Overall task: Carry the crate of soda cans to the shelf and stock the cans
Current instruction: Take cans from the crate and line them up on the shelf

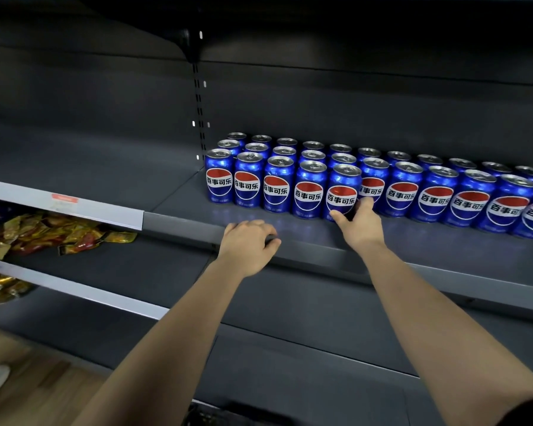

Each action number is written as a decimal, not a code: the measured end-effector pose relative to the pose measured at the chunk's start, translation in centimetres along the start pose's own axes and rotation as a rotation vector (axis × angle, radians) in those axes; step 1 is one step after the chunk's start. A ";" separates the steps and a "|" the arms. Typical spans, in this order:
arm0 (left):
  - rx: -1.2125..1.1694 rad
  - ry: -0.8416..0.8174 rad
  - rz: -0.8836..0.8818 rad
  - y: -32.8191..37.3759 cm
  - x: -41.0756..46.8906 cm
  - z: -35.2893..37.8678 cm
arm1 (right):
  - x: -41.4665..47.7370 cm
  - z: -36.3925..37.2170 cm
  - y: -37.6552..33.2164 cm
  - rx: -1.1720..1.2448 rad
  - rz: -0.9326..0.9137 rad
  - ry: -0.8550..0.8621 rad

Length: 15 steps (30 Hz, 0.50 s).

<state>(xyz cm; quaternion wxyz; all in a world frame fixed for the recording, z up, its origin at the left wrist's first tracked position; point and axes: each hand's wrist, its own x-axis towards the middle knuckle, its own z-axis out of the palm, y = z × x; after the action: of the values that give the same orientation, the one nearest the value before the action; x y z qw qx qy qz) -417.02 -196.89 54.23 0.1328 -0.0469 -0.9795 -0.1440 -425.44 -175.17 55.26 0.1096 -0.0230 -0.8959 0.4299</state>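
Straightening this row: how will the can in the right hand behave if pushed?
The can looks rigid, standing upright on the flat shelf, so a low push from the right hand probably slides it. Its glossy wall may be slippery. Pushed high, it might tip.

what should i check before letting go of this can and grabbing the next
1. The can in the right hand is upright: ok.
2. Its label faces front: ok.
3. Its base sits flat on the shelf: cannot tell, the hand hides part of it.
4. It lines up with the front row: ok.
5. Bare shelf to its right for the next can: ok.
6. The left hand holds no can: ok, it grips the shelf edge.
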 end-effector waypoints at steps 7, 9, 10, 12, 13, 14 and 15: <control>-0.022 0.022 -0.033 0.3 -0.2 0.7 | -0.7 0.0 0.2 0.008 -0.060 0.096; -0.029 0.053 -0.043 0.6 -0.5 1.2 | -1.2 -0.1 0.3 0.036 -0.142 0.190; -0.028 0.070 -0.045 0.7 -0.7 1.4 | -1.5 -0.1 0.4 0.043 -0.184 0.214; -0.029 0.092 -0.044 0.8 -1.1 1.7 | -2.1 -0.2 0.4 0.046 -0.242 0.184; -0.031 0.090 -0.042 0.8 -1.2 1.8 | -2.4 -0.2 0.5 0.034 -0.261 0.152; -0.033 0.081 -0.037 0.8 -1.4 1.7 | -2.7 -0.1 0.5 0.014 -0.278 0.125; -0.036 0.065 -0.032 0.7 -1.4 1.6 | -3.0 0.1 0.6 -0.004 -0.293 0.107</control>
<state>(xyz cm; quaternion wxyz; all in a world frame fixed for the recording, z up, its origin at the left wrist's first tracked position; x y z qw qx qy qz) -415.97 -195.83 52.53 0.1616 -0.0289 -0.9725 -0.1650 -422.53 -175.28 54.26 0.2185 0.0847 -0.8835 0.4056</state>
